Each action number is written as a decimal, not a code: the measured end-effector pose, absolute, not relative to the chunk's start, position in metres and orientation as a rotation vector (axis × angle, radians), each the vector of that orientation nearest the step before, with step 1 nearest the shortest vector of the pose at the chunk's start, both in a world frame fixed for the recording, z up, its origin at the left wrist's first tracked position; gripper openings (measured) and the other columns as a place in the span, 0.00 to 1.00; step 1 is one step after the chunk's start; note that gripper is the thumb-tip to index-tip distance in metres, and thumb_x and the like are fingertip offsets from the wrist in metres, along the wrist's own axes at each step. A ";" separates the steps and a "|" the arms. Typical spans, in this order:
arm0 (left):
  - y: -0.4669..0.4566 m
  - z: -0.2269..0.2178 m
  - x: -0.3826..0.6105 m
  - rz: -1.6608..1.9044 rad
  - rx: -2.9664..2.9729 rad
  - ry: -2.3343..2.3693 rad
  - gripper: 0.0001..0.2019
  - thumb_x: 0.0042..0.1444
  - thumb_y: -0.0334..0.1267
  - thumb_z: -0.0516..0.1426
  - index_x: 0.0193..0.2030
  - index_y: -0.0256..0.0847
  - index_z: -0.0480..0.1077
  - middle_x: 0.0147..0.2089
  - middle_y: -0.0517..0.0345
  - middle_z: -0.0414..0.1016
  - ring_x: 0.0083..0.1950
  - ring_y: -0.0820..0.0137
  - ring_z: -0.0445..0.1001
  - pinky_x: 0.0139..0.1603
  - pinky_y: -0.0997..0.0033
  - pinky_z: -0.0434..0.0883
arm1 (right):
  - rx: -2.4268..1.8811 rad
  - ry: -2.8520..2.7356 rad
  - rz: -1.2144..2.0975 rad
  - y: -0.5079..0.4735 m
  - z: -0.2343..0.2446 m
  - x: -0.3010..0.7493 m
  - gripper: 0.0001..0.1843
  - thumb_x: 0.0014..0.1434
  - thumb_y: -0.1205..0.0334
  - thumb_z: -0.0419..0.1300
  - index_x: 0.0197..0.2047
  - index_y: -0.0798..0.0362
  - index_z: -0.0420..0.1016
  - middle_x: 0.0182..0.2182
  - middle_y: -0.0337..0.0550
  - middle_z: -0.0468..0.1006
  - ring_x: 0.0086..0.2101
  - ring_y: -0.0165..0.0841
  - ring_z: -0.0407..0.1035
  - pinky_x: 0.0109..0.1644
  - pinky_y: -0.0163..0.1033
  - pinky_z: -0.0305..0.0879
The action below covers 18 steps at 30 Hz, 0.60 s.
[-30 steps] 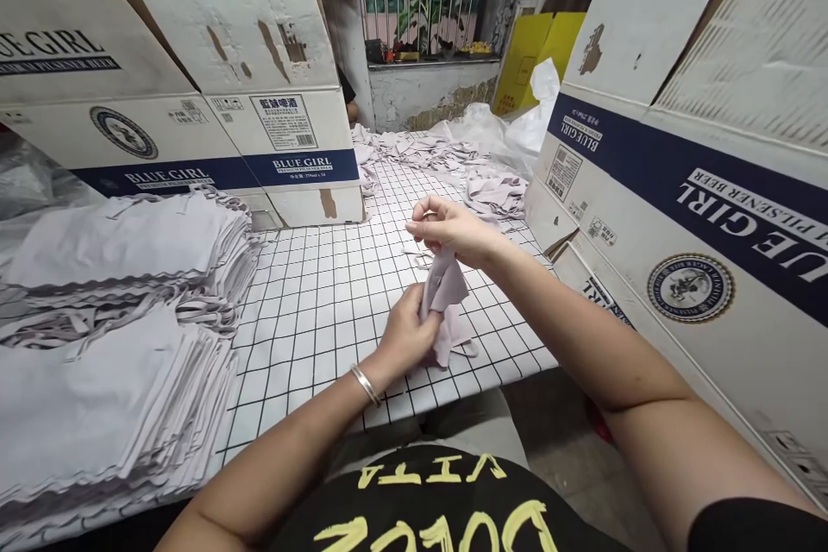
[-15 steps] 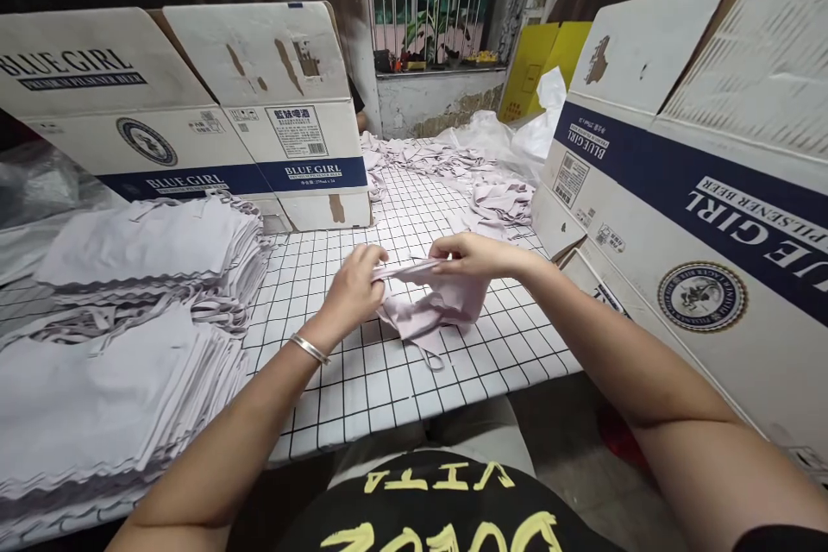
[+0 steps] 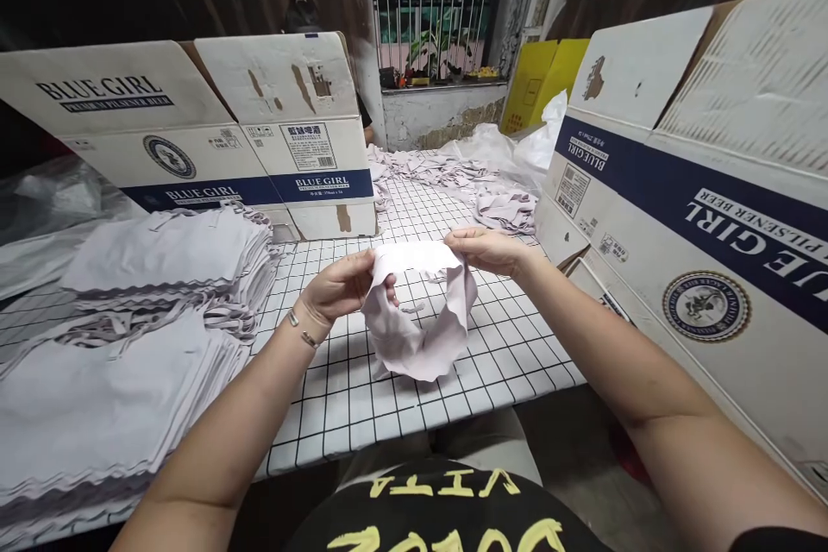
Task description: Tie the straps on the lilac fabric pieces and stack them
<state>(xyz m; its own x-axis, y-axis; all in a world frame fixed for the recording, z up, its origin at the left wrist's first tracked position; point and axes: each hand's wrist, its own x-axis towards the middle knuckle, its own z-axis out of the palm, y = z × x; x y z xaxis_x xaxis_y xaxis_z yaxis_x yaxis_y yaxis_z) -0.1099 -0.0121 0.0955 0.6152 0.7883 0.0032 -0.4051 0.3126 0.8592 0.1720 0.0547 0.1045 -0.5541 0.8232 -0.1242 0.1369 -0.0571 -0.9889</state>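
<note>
Between my two hands a pale lilac strappy garment [image 3: 423, 349] is stretched into an open loop, its upper band level and its wavy-edged lower part hanging near the table. My left hand [image 3: 342, 283] pinches the loop's left end, with some fingertips showing through inside it. At the right end, my right hand [image 3: 488, 250] grips the band between thumb and fingers. A thin strap dangles within the loop. Below lies a white tabletop with a black grid [image 3: 517, 354].
Neat stacks of similar folded garments [image 3: 103, 388] stand at the left. Two white and blue cartons, a left one [image 3: 297, 147] and a right one [image 3: 647, 190], flank the table. Loose garments [image 3: 446, 168] and clear plastic [image 3: 492, 142] lie toward the back, near a yellow box [image 3: 547, 82].
The bunched garment has been spread and turned into an open loop. My left hand has rotated so its palm side faces up more. The view has tilted up slightly.
</note>
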 end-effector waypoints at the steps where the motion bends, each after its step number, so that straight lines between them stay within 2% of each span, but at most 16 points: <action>1: -0.013 0.100 -0.105 0.856 0.950 0.456 0.09 0.61 0.38 0.55 0.43 0.35 0.72 0.36 0.49 0.78 0.37 0.62 0.78 0.46 0.57 0.74 | -1.089 -1.720 1.493 0.054 0.102 0.169 0.20 0.48 0.48 0.69 0.32 0.55 0.72 0.28 0.38 0.71 0.29 0.28 0.63 0.34 0.35 0.60; 3: -0.014 0.108 -0.095 0.921 0.940 0.449 0.11 0.62 0.31 0.53 0.50 0.35 0.70 0.44 0.47 0.78 0.45 0.63 0.78 0.52 0.60 0.72 | -1.150 -1.714 1.220 0.049 0.097 0.162 0.19 0.49 0.47 0.69 0.32 0.54 0.71 0.29 0.38 0.70 0.30 0.28 0.62 0.35 0.35 0.60; 6: -0.014 0.114 -0.082 0.997 0.943 0.459 0.14 0.61 0.26 0.52 0.53 0.33 0.69 0.49 0.45 0.76 0.52 0.63 0.75 0.57 0.62 0.70 | -0.998 -1.661 1.272 0.032 0.093 0.145 0.21 0.52 0.44 0.66 0.32 0.54 0.68 0.30 0.39 0.71 0.31 0.28 0.63 0.37 0.37 0.61; 9: -0.013 0.116 -0.075 1.096 0.935 0.521 0.13 0.61 0.25 0.53 0.51 0.32 0.70 0.49 0.46 0.76 0.51 0.65 0.75 0.57 0.64 0.71 | -0.874 -1.701 1.386 0.014 0.094 0.127 0.20 0.50 0.46 0.67 0.32 0.53 0.68 0.29 0.39 0.71 0.31 0.29 0.65 0.36 0.37 0.62; 13: -0.011 0.119 -0.085 1.157 0.934 0.658 0.11 0.60 0.25 0.54 0.48 0.31 0.71 0.48 0.44 0.76 0.48 0.65 0.76 0.53 0.65 0.73 | -0.950 -1.697 1.393 0.012 0.095 0.120 0.17 0.48 0.52 0.69 0.27 0.54 0.67 0.24 0.36 0.68 0.27 0.27 0.62 0.31 0.35 0.59; 18: -0.008 0.113 -0.114 1.044 0.904 0.834 0.08 0.59 0.24 0.54 0.44 0.29 0.72 0.44 0.42 0.77 0.41 0.64 0.78 0.45 0.63 0.77 | -0.896 -1.360 1.777 0.023 0.086 0.134 0.17 0.48 0.54 0.70 0.28 0.55 0.68 0.22 0.34 0.66 0.24 0.24 0.60 0.29 0.32 0.60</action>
